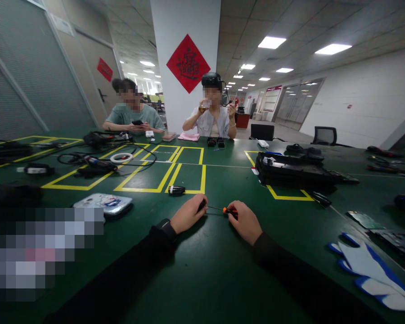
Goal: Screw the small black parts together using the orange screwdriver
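Note:
On the green table point(202, 279), my right hand point(247, 223) is closed around the black-and-orange handle of a screwdriver point(226, 210). The thin metal shaft points left, toward my left hand point(188, 215). Between the fingers of that hand is a small black part point(201, 205), mostly covered, so its kind does not show. The screwdriver's tip meets or nearly meets this part; I cannot tell if it is inside. Just beyond my left hand lies a short black cylindrical piece point(177, 190) with a white band.
A silver tin case point(104, 203) lies to the left, near black cables point(87, 159) and a white cable coil point(121, 157). Black electronic housings point(290, 171) stand at the right, with white-and-blue gloves point(371, 270) nearer. Two people sit opposite; one person's hand point(202, 107) holds a cup.

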The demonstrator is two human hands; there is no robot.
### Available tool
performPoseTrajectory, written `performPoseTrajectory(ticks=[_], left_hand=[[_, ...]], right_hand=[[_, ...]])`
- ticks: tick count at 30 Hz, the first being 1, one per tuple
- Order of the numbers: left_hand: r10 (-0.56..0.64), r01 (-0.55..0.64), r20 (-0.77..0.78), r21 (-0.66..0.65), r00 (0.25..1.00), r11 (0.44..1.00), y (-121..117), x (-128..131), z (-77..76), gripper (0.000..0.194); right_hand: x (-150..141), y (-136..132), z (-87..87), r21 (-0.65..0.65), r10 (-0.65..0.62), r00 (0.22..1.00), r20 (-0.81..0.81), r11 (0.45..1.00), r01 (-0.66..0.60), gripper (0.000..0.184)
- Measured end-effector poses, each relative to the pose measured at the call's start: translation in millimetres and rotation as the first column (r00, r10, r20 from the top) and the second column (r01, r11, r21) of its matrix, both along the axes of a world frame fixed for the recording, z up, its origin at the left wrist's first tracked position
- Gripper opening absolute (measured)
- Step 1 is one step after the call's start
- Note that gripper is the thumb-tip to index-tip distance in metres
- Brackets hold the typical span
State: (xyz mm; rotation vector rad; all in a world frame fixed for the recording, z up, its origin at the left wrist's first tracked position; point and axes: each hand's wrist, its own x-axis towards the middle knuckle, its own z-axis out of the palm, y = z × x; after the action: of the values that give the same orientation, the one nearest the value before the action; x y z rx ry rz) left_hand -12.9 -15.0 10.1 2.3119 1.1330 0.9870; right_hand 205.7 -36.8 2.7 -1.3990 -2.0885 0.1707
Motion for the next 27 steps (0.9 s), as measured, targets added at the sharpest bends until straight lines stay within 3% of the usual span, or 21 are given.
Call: performPoseTrajectory(ticks=[7, 13, 16, 19, 21, 24, 26, 27], left_hand=[[-0.016, 0.023, -0.091, 0.086, 0.996, 0.996, 3.3, -5.6, -2.7, 0.016], [-0.029, 0.033, -0.064, 0.062, 0.998, 0.998, 4.6, -5.9, -4.0, 0.022], [-0.021, 0.021, 0.013, 0.007, 1.000, 1.000, 5.6, -7.0, -4.0, 0.023], [0.009, 0.017, 0.237, -0.109, 0.972, 0.994, 6.6, -5.8, -1.8, 0.021], [0.036, 0.087, 0.474, -0.234, 0.880, 0.968, 4.6, -1.4, 2.3, 0.024], [0.043, 0.376, 0.798, -0.331, 0.602, 0.865, -5.0, 10.1, 11.1, 0.031], [0.058, 0.537, 0.884, -0.332, 0.463, 0.776, -13.4, 17.5, 16.6, 0.032], [0.074, 0.590, 0.899, -0.343, 0.432, 0.731, -17.0, 20.1, 18.5, 0.034]], right_hand=[[-1.4, -7.0, 4.9, 0.050, -0.034, 0.993, 0.114, 0.998, 0.028, 0.007], [-2.8, -8.6, 3.5, 0.048, -0.041, 0.987, 0.155, 0.998, 0.033, 0.007], [-5.8, -10.6, 6.6, 0.085, -0.051, 0.984, 0.174, 0.996, 0.036, 0.011], [-14.1, -15.0, 13.2, 0.169, -0.027, 0.991, 0.134, 0.986, 0.004, 0.021], [-23.0, -19.0, 17.6, 0.202, 0.038, 0.997, 0.071, 0.978, -0.051, 0.026], [-40.1, -23.7, 21.9, 0.192, 0.167, 0.982, -0.093, 0.970, -0.146, 0.035], [-51.4, -24.5, 23.2, 0.157, 0.220, 0.943, -0.248, 0.970, -0.185, 0.044], [-56.3, -24.1, 23.6, 0.141, 0.231, 0.919, -0.319, 0.971, -0.195, 0.049]])
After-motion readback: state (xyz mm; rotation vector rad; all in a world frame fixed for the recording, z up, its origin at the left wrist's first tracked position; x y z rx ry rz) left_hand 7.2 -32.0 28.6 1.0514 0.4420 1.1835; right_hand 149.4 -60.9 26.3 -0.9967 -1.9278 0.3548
